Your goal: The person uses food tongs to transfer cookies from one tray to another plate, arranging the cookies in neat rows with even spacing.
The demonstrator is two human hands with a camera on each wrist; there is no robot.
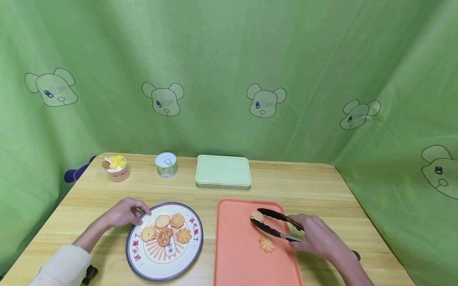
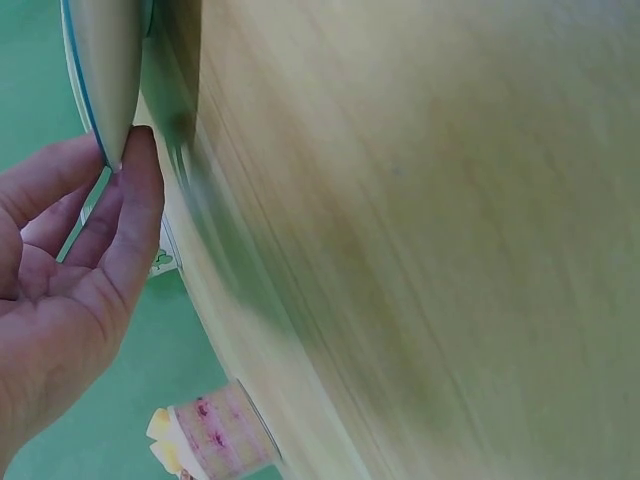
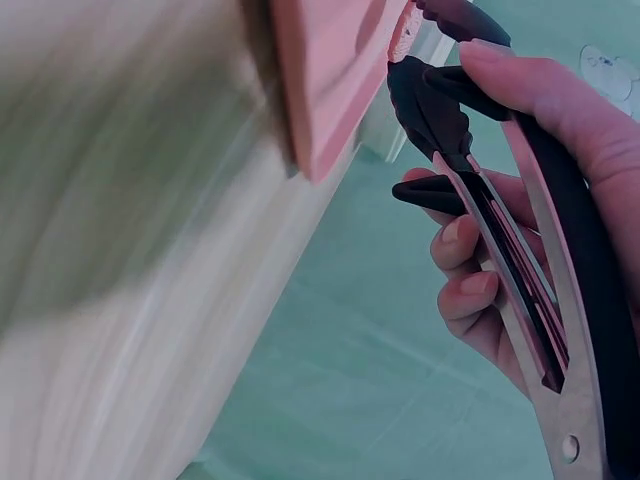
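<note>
Left hand (image 1: 126, 213): thumb and fingers pinch the near rim of the plate (image 1: 179, 267); five cookies (image 1: 183, 235) lie on it, right of that hand. Right hand (image 1: 316, 237): clamped around the tongs (image 1: 275, 215); a round cookie (image 1: 256, 216) sits between the tips, leftward over the tray (image 1: 237, 256). Tong work appears partway: this cookie is unreleased; a flower-shaped cookie (image 1: 266, 244) lies untouched, left of the hand.
</note>
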